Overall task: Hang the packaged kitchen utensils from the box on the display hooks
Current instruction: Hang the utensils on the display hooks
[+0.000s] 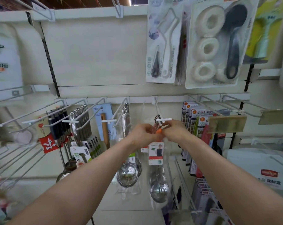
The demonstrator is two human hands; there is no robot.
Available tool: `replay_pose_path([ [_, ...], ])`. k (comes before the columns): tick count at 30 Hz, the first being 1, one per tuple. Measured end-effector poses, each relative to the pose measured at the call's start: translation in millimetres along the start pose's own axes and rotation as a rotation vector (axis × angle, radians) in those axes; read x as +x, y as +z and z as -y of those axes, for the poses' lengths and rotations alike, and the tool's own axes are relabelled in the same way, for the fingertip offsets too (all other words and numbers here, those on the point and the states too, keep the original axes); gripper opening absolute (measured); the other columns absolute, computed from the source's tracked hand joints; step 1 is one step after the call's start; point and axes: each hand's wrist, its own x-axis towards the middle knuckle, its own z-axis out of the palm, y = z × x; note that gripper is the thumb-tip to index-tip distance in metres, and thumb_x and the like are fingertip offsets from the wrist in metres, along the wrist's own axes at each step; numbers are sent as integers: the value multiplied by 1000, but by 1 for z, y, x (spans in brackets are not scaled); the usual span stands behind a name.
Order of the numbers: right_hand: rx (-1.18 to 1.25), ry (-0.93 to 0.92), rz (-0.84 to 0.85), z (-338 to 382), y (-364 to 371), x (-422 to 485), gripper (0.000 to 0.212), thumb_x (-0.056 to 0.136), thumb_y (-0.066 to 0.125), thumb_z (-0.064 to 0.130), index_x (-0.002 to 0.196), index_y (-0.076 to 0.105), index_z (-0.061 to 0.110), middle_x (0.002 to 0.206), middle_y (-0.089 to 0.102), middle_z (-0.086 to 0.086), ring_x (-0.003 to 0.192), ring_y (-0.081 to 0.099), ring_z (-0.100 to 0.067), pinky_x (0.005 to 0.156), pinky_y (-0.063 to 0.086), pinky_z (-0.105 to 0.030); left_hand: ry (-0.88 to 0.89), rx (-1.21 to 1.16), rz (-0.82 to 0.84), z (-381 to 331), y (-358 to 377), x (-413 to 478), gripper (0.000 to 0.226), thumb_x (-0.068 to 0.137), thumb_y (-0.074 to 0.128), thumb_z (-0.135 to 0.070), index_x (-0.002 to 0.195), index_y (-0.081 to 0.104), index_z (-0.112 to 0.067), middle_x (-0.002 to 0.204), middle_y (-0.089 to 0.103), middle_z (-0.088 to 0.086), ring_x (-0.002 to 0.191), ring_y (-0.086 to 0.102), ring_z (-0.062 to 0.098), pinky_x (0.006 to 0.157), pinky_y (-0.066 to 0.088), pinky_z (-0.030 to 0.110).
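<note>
Both hands close in a narrow pinch on one spot: my left hand (143, 135) and right hand (175, 131) meet fingertip to fingertip round the orange top end (159, 132) of the packaged ladle (159, 190), just beneath the white cross-tip (164, 119) of the display hook (156, 105). I hold it at the very top because that is where the hanging hole must be. Pinching from both sides lets me steady that end and aim it at the tip, while the heavy part looks after itself.

The ladle's long axis runs close to vertical. Its handle end is up between my fingers, its label card (155, 153) lies below my hands, and the shiny bowl is lowest, hanging free in its clear sleeve (the weight down there keeps it plumb). The bowl's hollow appears to face me, though the plastic glare makes that uncertain.

Dark loops already sit on the hook right behind the tip, so I judge I am adding to a row. My fingers hide the hole, so I cannot tell whether it has passed over the tip yet. Another cluster of ladles (128, 171) hangs on the next hook to the left, near but not touching mine. The box is out of view.
</note>
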Motion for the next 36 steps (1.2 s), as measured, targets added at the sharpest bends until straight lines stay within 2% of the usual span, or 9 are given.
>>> replay_pose_path([
  [5, 3, -27, 52, -1, -1, -3, 22, 88, 58, 11, 107, 67, 17, 91, 63, 5, 80, 54, -5, 61, 39, -19, -3, 43, 0, 0, 2, 0, 12, 82, 72, -20, 81, 62, -15, 76, 59, -2, 67, 54, 8, 59, 42, 17],
  [9, 59, 27, 21, -3, -4, -2, 25, 92, 45, 12, 99, 69, 8, 93, 66, -3, 82, 56, -13, 65, 41, -23, -14, 23, 9, -3, 0, -1, 22, 81, 70, -16, 98, 60, -7, 86, 61, 4, 74, 55, 13, 67, 44, 24],
  [12, 20, -10, 61, -5, -8, -3, 23, 91, 53, 11, 109, 68, 14, 97, 64, 4, 85, 54, -5, 65, 40, -19, 8, -20, -20, -3, -2, 0, 33, 82, 72, -34, 103, 60, -12, 92, 68, 2, 81, 62, 13, 68, 46, 23],
  [16, -74, -35, 173, -3, -7, -6, 24, 88, 62, 11, 109, 64, 22, 90, 59, 11, 82, 51, -3, 68, 41, -20, 36, 29, 37, -4, -5, -2, 21, 88, 67, -25, 91, 68, -5, 77, 63, 2, 68, 56, 10, 60, 44, 15],
  [19, -123, 1, 176, -2, -2, -7, 25, 85, 66, 17, 110, 65, 19, 95, 62, 4, 87, 54, -10, 72, 44, -24, -10, 125, 72, -3, -8, -2, 16, 81, 74, -24, 87, 67, -11, 82, 63, 0, 77, 58, 11, 67, 47, 20],
  [22, -124, 42, 140, -4, 3, -5, 19, 86, 68, 24, 102, 60, 20, 91, 60, 2, 84, 53, -11, 79, 46, -30, -54, 160, 77, 1, -8, -4, 44, 73, 80, -36, 106, 59, -18, 101, 67, 1, 93, 62, 14, 84, 52, 30],
  [24, -125, 56, 137, -7, 5, -5, 19, 87, 67, 28, 102, 61, 20, 91, 61, 2, 85, 54, -12, 81, 48, -30, -63, 130, 54, 5, -6, -6, 54, 71, 81, -37, 113, 54, -18, 104, 67, 2, 94, 64, 15, 81, 53, 29],
  [30, -126, 110, 198, -12, 7, -9, 10, 88, 65, 22, 97, 62, 19, 90, 61, 2, 92, 55, -14, 83, 48, -29, 77, 392, -49, 7, 6, -11, 9, 78, 73, -26, 82, 65, -25, 83, 70, 1, 83, 66, 21, 79, 55, 35],
  [36, -127, 82, 171, -14, 12, -15, 21, 93, 59, 30, 112, 61, 20, 104, 61, -3, 99, 56, -20, 81, 48, -31, 13, 217, 27, 5, 2, -13, 18, 83, 69, -12, 99, 68, -18, 97, 69, 7, 94, 66, 23, 86, 54, 35],
])
